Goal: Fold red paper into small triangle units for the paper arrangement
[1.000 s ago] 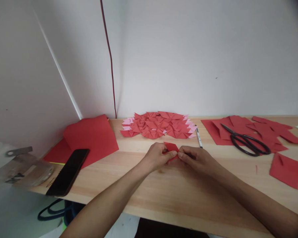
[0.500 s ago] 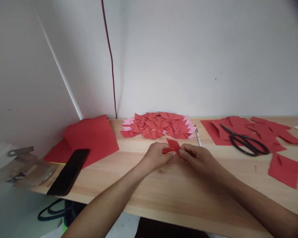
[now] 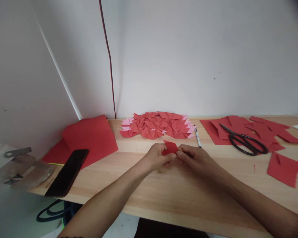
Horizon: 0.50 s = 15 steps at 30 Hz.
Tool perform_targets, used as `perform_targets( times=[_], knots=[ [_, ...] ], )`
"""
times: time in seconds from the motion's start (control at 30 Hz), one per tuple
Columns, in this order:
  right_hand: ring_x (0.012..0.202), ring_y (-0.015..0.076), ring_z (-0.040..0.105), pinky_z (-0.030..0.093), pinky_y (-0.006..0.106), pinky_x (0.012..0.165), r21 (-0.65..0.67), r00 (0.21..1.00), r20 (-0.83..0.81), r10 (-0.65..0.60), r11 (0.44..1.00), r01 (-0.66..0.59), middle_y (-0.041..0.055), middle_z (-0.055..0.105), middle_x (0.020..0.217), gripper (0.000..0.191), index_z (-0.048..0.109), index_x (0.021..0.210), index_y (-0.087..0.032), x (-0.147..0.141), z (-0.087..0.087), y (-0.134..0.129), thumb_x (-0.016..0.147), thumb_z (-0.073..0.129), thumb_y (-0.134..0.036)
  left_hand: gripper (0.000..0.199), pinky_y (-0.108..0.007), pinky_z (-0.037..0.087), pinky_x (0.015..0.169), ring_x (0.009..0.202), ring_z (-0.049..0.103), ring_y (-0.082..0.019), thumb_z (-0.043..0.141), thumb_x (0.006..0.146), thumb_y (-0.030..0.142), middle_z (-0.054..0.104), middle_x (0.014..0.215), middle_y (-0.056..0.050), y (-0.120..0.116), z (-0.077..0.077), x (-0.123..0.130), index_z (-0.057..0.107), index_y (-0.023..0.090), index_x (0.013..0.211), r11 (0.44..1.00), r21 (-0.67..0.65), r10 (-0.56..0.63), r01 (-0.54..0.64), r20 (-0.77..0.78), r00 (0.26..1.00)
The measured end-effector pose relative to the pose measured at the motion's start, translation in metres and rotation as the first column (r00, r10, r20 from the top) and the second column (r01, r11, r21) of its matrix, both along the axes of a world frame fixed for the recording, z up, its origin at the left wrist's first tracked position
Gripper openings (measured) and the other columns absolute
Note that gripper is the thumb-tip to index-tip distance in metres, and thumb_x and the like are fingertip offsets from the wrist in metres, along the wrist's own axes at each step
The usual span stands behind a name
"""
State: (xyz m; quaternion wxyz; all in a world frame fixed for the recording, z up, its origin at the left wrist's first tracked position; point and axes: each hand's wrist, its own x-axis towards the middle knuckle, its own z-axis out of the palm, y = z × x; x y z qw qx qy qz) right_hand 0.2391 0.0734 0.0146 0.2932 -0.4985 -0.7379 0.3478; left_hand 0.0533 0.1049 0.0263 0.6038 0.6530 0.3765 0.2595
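Observation:
A small piece of folded red paper (image 3: pixel 171 146) is pinched between both hands above the wooden table (image 3: pixel 149 195). My left hand (image 3: pixel 159 156) is closed on its left side, the thumb lying along the lower edge. At the right corner, my right hand (image 3: pixel 191 156) grips the paper between thumb and fingers. Part of the paper is hidden behind the fingers. Just beyond the hands lies a pile of folded red paper pieces (image 3: pixel 156 124), with pink paper points (image 3: pixel 189 126) showing at its sides.
Black-handled scissors (image 3: pixel 245 142) lie on red paper scraps (image 3: pixel 213 130) at the right, with a cut red piece (image 3: pixel 281 170) nearer. A pen (image 3: pixel 198 137) lies beside the pile. On the left are red sheets (image 3: pixel 91 138), a phone (image 3: pixel 67 172) and a clear plastic bag (image 3: pixel 32 173).
Both hands stay on the red paper; the right fingertips have shifted slightly on its corner, and the paper's visible outline has changed a little. The whole view has moved slightly.

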Motion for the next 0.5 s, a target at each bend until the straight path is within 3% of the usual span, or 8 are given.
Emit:
perform_targets(
  times=[0.2,0.5],
  knots=[
    [0.059,0.0119,0.037,0.028,0.025,0.053,-0.01,1.0,0.006,0.019,1.0,-0.019,-0.004,0.037,0.063,0.036,0.04,0.067,-0.021,0.002,-0.0001,-0.0004,0.092,0.039,-0.046,0.014,-0.02,0.037,0.05,0.051,0.049,-0.009,0.056,0.076,0.027,0.054,0.058,0.001,-0.0001,-0.0012,-0.0017,0.058,0.014,0.072,0.987,0.155,-0.024,0.042,-0.116,0.993],
    [0.061,0.0118,0.04,0.031,0.025,0.057,-0.037,0.993,-0.071,0.099,0.994,-0.101,-0.0032,0.043,0.066,0.035,0.045,0.071,-0.02,0.003,-0.001,0.0013,0.093,0.039,-0.046,0.022,-0.02,0.039,0.049,0.048,0.049,-0.008,0.064,0.074,0.033,0.054,0.055,0.0,0.0045,-0.0007,-0.0043,0.057,0.012,0.068,0.994,-0.021,-0.104,0.105,0.048,0.993]
  ],
)
